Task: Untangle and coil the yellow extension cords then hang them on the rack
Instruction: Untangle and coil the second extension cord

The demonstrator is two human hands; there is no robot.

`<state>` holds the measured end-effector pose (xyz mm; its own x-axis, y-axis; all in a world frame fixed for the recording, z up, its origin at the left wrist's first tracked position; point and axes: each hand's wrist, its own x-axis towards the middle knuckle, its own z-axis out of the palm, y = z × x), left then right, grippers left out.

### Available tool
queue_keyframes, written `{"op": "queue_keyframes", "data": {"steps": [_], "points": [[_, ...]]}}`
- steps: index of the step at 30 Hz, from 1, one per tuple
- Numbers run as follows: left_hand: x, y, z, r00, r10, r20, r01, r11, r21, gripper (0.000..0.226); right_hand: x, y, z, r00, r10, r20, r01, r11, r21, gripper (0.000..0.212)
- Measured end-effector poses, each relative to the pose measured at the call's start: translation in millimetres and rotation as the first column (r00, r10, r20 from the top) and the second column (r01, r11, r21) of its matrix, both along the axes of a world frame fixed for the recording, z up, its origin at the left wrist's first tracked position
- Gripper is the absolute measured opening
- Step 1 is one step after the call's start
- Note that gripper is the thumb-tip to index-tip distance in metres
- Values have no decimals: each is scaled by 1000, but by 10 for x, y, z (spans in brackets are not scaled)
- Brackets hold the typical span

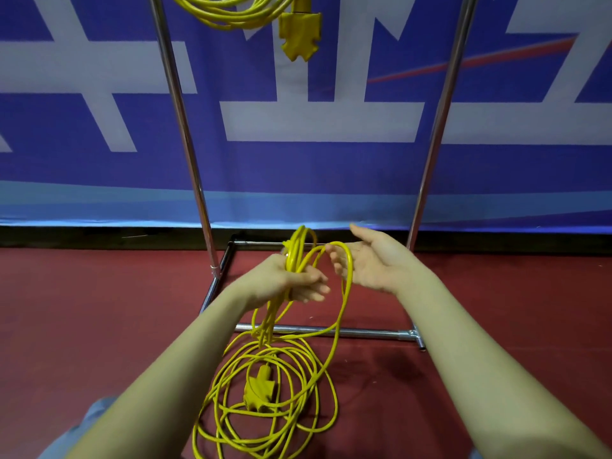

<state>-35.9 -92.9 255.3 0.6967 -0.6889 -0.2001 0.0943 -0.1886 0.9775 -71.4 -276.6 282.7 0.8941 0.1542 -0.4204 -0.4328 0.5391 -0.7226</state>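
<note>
- A dark red floor [99, 326] runs up to a black baseboard, and behind it hangs a blue banner [331, 167] with large pale lettering.
- Nearest the camera, a loose tangle of yellow extension cord [265, 392] lies on the floor in overlapping loops, with its yellow multi-outlet socket block [259, 390] resting in the middle of the pile.
- A bit of blue-grey clothing [96, 412] shows at the lower left, under the left forearm.
- From the pile, strands rise to the left hand [291, 281], whose fingers curl round a small bundle of coils; the bundle stands up above the fist and hangs down below it.
- One strand loops from that bundle over to the right hand [371, 263], which is held palm up with fingers relaxed and spread; the loop lies across the fingertips, then drops back to the floor pile.
- Beyond the hands stands the metal rack [185, 127]: a chrome base bar on the floor and two chrome uprights rising out of view.
- At the top edge, a second coiled cord [231, 11] hangs between the uprights, its yellow socket block [299, 36] dangling below the coil.
</note>
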Motion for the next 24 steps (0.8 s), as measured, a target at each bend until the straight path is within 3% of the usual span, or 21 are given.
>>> {"op": "queue_keyframes", "data": {"steps": [6,10,12,14,18,21,24], "points": [[-27,-115,-143,995,-4,-101,-3,997,-73,24,1,43,123,992,-124,13,111,926,361,78],[-64,-180,-106,990,-36,-134,16,988,-151,19,42,19,107,981,-191,40,154,886,437,85],[-64,-197,-78,991,17,-134,-41,983,-177,17,54,-2,77,986,-152,75,118,933,339,80],[-55,-203,-51,984,72,-160,-107,969,-223,15,63,-28,43,985,-148,83,140,985,98,62],[-35,-221,22,954,136,-267,-230,904,-361,17,16,29,-51,973,-165,160,215,901,-378,23],[9,-238,98,922,197,-333,-338,830,-444,18,-63,113,-194,984,104,143,10,774,-633,21],[66,-192,179,896,273,-351,-426,755,-499,17,-112,155,-232,930,339,142,-184,764,-618,22]]}}
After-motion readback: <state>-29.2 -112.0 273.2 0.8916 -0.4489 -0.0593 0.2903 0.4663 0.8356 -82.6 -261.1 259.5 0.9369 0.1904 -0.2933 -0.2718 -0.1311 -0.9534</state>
